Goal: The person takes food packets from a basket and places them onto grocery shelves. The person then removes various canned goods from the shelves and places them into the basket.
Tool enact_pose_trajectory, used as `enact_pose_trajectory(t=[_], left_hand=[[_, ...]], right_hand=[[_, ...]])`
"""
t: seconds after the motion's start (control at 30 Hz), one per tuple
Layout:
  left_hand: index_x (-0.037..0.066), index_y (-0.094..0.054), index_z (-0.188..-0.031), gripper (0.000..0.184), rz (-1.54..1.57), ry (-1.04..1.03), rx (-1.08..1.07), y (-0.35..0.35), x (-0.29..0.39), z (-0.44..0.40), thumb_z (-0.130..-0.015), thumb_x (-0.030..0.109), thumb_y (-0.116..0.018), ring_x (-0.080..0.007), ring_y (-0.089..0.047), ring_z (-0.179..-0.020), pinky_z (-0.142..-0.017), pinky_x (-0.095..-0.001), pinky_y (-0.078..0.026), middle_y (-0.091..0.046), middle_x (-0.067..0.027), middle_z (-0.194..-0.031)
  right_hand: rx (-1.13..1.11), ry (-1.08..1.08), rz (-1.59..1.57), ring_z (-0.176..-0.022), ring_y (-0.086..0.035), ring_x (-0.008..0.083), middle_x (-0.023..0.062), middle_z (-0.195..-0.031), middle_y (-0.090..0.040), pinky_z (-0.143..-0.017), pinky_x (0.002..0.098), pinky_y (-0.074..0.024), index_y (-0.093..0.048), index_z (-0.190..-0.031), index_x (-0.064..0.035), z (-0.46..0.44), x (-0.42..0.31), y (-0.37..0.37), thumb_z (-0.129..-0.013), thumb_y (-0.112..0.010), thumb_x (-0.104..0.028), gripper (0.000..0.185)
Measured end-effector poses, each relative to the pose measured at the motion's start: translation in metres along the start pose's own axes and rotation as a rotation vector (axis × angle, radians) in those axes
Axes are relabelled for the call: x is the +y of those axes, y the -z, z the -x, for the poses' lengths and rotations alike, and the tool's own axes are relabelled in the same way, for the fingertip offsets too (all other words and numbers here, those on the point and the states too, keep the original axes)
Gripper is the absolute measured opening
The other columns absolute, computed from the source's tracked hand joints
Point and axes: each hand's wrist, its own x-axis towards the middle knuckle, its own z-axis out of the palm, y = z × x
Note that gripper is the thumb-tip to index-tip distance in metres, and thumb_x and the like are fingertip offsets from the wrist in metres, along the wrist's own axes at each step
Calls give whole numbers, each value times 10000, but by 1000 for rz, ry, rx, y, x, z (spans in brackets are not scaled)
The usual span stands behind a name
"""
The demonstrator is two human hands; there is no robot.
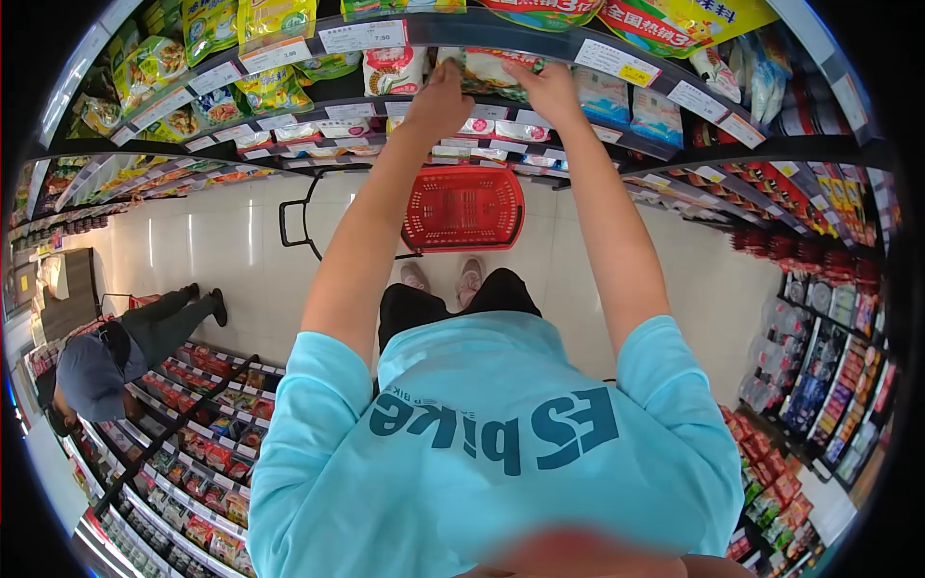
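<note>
Both my hands reach forward to a shelf of bagged goods. Between them is a plastic food bag (493,69) with white, red and green print, lying on the shelf under a row of price tags. My left hand (441,100) closes on its left end, with the fingertips partly hidden behind the bag. On the right end, my right hand (549,89) presses its thumb over the front while its other fingers curl out of sight. A white and red bag (393,70) stands just left of my left hand. Blue and white packets (655,116) sit right of my right hand.
An empty red shopping basket (414,207) rests on the floor before my feet. A black metal frame (297,223) stands beside it. Another person (101,371) bends at shelves on the left. Stocked shelves (819,356) line the right.
</note>
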Motion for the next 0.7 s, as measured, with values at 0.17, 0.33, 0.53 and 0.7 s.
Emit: enact_pose_trajectory(t=[0.17,0.33,0.53,0.7], left_hand=[[-75,-246,-1520,787,-60,-53,145,2,7,49,-879,200,-609,-449,-394,-1421,-1093,-500,-446,-250,-338,-1585],[-30,-274,-1541,794,-459,-263,335,-23,15,55,-904,263,-647,-505,-264,-1478,-1165,-567,-318,-193,-301,-1624],[30,-292,-1551,753,-554,-376,569,-40,21,11,-973,417,-580,-530,-252,-1453,-1157,-629,-258,-240,-306,-1589],[107,-342,-1535,744,-621,-374,547,-39,12,-29,-960,518,-575,-496,-319,-1410,-1152,-662,-226,-392,-277,-1477]], right_hand=[[-79,-33,182,-784,-702,403,245,-837,-715,-739,443,-547,-719,-987,44,-13,26,-44,-861,-772,-469,531],[-58,59,359,-940,-705,407,246,-985,-722,-821,463,-564,-712,-1055,0,-17,-10,-37,-872,-757,-426,465],[237,181,517,-959,-683,393,208,-923,-720,-911,462,-534,-732,-1049,-60,10,-21,-5,-861,-748,-401,390],[66,357,971,-1383,-293,513,296,-1431,-382,-1134,652,-249,-361,-1506,-35,21,35,-3,-861,-706,-561,900]])
